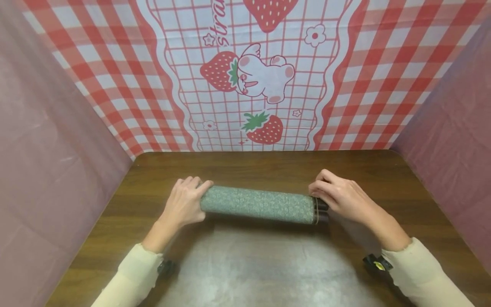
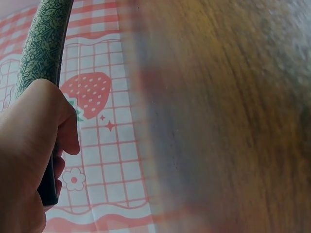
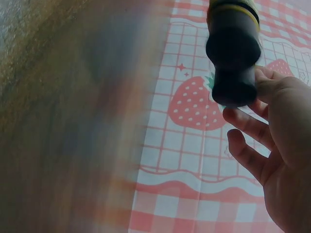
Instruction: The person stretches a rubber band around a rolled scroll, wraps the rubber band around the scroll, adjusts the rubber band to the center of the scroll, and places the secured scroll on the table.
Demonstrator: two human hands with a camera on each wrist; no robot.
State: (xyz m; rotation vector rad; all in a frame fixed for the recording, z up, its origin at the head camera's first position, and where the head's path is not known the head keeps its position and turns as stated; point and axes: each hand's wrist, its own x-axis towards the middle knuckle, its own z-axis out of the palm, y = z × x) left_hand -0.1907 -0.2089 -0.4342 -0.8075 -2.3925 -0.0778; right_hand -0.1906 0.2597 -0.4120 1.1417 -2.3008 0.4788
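Note:
A thick green roll (image 1: 261, 205) with a leafy floral pattern lies lengthwise between the hands, its right end slightly lower. Dark rod ends (image 1: 322, 216) stick out on the right, where a thin tan band (image 1: 316, 211) goes round it. In the right wrist view a dark knob-shaped end (image 3: 234, 53) shows close up. The left hand (image 1: 186, 202) grips the roll's left end, thumb along its near side; a black tip (image 2: 48, 182) pokes out below the fingers. At the upper right end, the right hand (image 1: 343, 198) holds with curled fingertips, partly hidden behind the knob.
Under the roll is a brown wooden table (image 1: 126, 230) with a bright glare in front. Behind it hangs a red-and-white checked strawberry cloth (image 1: 368, 85). Pinkish curtains (image 1: 50, 140) close off both sides. Dark wrist devices (image 1: 377, 262) sit near the cream sleeves.

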